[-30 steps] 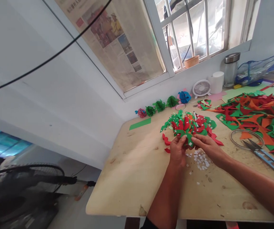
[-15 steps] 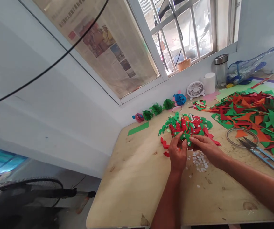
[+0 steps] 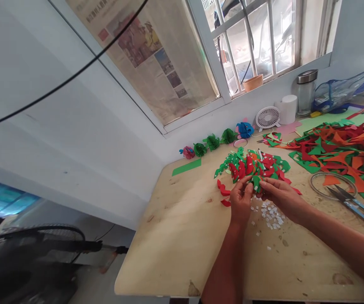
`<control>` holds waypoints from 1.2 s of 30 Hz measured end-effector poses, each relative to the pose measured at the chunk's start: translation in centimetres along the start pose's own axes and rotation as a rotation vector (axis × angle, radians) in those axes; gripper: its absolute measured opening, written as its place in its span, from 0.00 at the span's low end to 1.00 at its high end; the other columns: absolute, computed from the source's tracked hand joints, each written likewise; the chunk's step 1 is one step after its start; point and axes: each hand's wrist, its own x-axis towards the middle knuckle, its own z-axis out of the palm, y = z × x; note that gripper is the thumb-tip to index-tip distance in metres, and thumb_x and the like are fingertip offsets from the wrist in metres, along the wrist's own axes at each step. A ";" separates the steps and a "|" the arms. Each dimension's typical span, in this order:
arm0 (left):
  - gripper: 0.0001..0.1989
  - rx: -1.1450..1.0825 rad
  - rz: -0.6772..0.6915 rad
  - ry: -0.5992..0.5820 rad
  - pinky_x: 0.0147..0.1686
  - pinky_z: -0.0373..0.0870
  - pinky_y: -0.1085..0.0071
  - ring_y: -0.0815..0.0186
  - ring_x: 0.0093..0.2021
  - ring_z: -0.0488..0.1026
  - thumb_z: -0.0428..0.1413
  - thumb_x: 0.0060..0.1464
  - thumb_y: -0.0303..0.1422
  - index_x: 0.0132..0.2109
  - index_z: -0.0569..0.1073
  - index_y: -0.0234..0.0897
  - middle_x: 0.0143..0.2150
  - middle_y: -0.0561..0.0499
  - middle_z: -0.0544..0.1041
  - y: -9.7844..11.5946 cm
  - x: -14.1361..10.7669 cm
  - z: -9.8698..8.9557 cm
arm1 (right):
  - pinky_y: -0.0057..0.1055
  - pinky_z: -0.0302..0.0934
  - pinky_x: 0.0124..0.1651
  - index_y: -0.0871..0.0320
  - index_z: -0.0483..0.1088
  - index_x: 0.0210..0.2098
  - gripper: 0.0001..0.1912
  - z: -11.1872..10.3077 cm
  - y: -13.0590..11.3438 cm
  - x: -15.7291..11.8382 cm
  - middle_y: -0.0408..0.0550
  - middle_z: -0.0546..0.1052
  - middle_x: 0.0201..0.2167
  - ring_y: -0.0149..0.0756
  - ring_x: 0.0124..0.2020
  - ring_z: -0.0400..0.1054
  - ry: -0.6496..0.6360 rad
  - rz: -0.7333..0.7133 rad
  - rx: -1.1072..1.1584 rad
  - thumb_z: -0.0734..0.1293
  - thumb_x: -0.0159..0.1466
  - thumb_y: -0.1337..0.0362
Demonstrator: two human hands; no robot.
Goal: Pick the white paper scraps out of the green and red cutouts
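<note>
Between my two hands is a green paper cutout (image 3: 255, 183) with small white squares on it. My left hand (image 3: 241, 197) pinches its left side, thumb toward me. From the other side, the fingers of my right hand (image 3: 278, 195) grip its right edge. Just behind lies a heap of red, green and orange paper cutouts (image 3: 248, 164), many dotted with white squares. Red cutouts (image 3: 223, 190) rest left of my left hand. Small white paper squares (image 3: 272, 214) are scattered on the table below my right hand.
Paper scraps (image 3: 343, 145) pile up at right, beside a ring of tape (image 3: 315, 185) and blue-handled snips (image 3: 359, 209). Along the wall stand folded paper figures (image 3: 212, 142), a small white fan (image 3: 268, 118) and a glass jar (image 3: 306, 95). A green strip (image 3: 186, 167) lies at the table's back left.
The green cutout has turned in my fingers and looks more folded or narrow now. Both hands still hold it. The whole view has shifted slightly, moving the scene rightward.
</note>
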 end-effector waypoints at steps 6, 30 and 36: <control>0.18 -0.058 -0.016 -0.046 0.40 0.70 0.70 0.65 0.38 0.73 0.57 0.50 0.41 0.45 0.76 0.35 0.40 0.46 0.78 -0.1 0.1 0.0 | 0.27 0.57 0.30 0.59 0.73 0.30 0.15 -0.2 0.2 0.1 0.45 0.71 0.26 0.30 0.27 0.62 0.009 -0.015 -0.037 0.69 0.56 0.51; 0.21 -0.020 -0.017 -0.015 0.35 0.70 0.71 0.67 0.32 0.73 0.59 0.47 0.42 0.45 0.76 0.33 0.35 0.46 0.78 0.4 0.2 -0.4 | 0.30 0.57 0.30 0.58 0.73 0.29 0.14 0.3 -0.6 -0.4 0.46 0.73 0.25 0.33 0.27 0.64 0.021 -0.019 -0.032 0.70 0.55 0.52; 0.20 -0.015 -0.017 -0.044 0.39 0.71 0.68 0.63 0.37 0.74 0.59 0.48 0.40 0.46 0.75 0.33 0.38 0.44 0.78 0.4 0.2 -0.4 | 0.30 0.57 0.30 0.58 0.74 0.30 0.14 0.0 -0.4 -0.3 0.46 0.73 0.26 0.33 0.28 0.64 0.025 -0.014 -0.017 0.71 0.54 0.52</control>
